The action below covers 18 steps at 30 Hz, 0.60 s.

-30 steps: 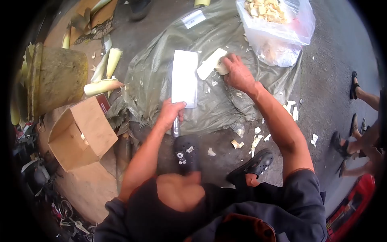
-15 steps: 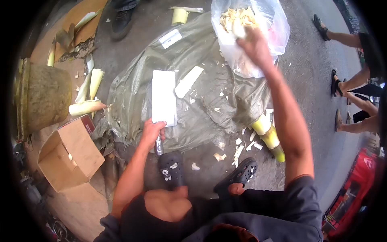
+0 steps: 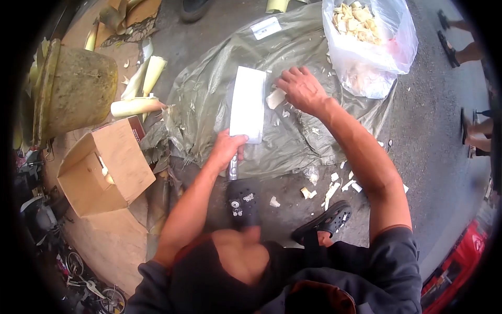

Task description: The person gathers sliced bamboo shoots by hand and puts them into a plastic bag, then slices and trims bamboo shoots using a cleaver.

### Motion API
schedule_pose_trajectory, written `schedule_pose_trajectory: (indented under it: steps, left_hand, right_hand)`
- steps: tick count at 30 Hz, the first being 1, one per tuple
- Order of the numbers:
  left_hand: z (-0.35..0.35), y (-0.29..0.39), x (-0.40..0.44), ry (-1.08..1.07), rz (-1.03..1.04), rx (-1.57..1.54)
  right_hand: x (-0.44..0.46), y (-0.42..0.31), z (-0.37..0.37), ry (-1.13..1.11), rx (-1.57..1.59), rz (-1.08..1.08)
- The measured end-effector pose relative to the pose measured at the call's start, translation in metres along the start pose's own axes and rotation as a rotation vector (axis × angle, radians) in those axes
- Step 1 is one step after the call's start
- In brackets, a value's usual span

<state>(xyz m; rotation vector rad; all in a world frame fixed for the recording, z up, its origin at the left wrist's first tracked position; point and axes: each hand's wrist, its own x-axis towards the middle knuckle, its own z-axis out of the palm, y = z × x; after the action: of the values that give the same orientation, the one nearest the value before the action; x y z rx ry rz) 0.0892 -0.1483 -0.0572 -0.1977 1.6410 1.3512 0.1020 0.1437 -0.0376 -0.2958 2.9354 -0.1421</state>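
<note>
My left hand (image 3: 226, 150) is closed around the metal handle (image 3: 233, 168) of a cleaver. The cleaver's broad bright blade (image 3: 248, 104) points away from me over the crumpled grey-green sheet. My right hand (image 3: 303, 90) hovers low above the sheet, right of the blade, its fingers slightly bent and apart. Next to its thumb side lies a pale piece of bamboo shoot (image 3: 275, 98), partly covered by the hand; whether they touch I cannot tell. A clear plastic bag (image 3: 366, 68) holding cut bamboo shoot pieces (image 3: 356, 23) stands beyond my right hand.
At the left are a dirty yellow bucket (image 3: 78, 91), an open cardboard box (image 3: 112, 167) and several peeled shoots and husks (image 3: 154, 76). A white packet (image 3: 265, 27) lies on the sheet (image 3: 204, 86). Scraps (image 3: 332, 191) litter the ground by my shoe (image 3: 327, 222). People's legs (image 3: 468, 52) show far right.
My right hand has come back from the bag toward the bamboo shoot piece beside the cleaver, and the white thing it held is gone from it. My left hand still grips the cleaver. The view has shifted.
</note>
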Motion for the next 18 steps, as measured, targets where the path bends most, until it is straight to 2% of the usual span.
schedule_pose_trajectory:
  steps: [3,6,10,12,13,16,18]
  left_hand:
    - [0.0,-0.001,0.0,0.005,0.008,0.007]
    - [-0.001,0.0,-0.001,0.002,0.017,0.002]
    - [0.005,0.012,-0.015,-0.018,0.028,0.066]
    - [0.018,0.03,-0.025,-0.046,0.096,0.12]
    - [0.026,0.042,-0.033,-0.034,0.133,0.185]
    - [0.031,0.052,-0.033,0.079,0.431,0.818]
    - [0.036,0.057,-0.042,0.081,0.547,1.088]
  right_hand:
    - [-0.019,0.009,0.007,0.087,0.043,-0.036]
    - [-0.046,0.009,0.026,0.245,0.107,0.088]
    - [-0.085,-0.011,0.04,0.411,0.078,0.375]
    - [-0.087,-0.034,0.054,0.201,0.013,0.538]
    - [-0.094,-0.044,0.056,0.261,0.099,0.55]
    - [-0.104,-0.058,0.046,0.383,0.267,0.576]
    - [-0.104,-0.056,0.048,0.449,0.368,0.572]
